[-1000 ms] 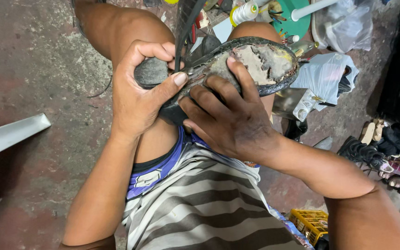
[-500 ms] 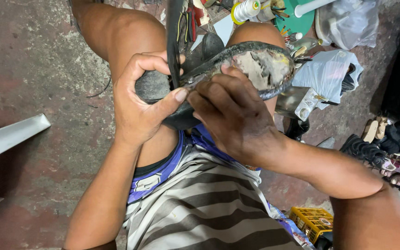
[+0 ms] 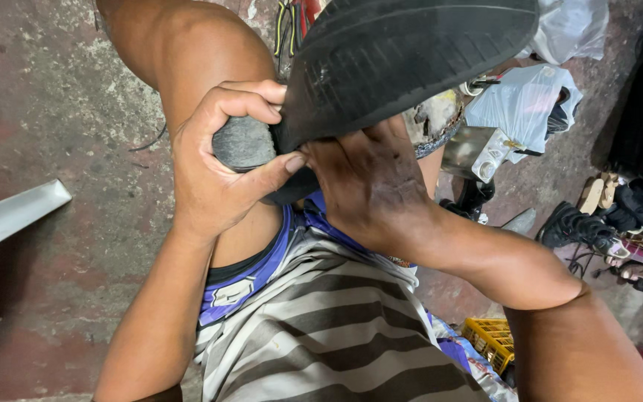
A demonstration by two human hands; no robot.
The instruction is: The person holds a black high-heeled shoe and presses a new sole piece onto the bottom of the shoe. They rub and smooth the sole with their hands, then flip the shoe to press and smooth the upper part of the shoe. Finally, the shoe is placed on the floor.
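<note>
— So, what do the hands have hold of?

— The left hand [image 3: 221, 167] has its fingers curled tight around the grey heel end of a shoe [image 3: 243, 143], thumb pressed under it. The right hand [image 3: 370, 182] clamps the same shoe from the other side, fingers tucked beneath the black rubber sole [image 3: 403, 56], which is peeled up and lifted toward the camera.

— Where is the shoe?

— Above the person's knees, over the concrete floor [image 3: 39, 112], not resting on it.

— Any containers about?

— A yellow plastic crate [image 3: 493, 339] near the floor's lower right; its contents cannot be made out. A white plastic bag [image 3: 526, 100] lies at the upper right with something dark showing at its mouth. Pairs of shoes [image 3: 619, 212] sit by the right edge.
</note>
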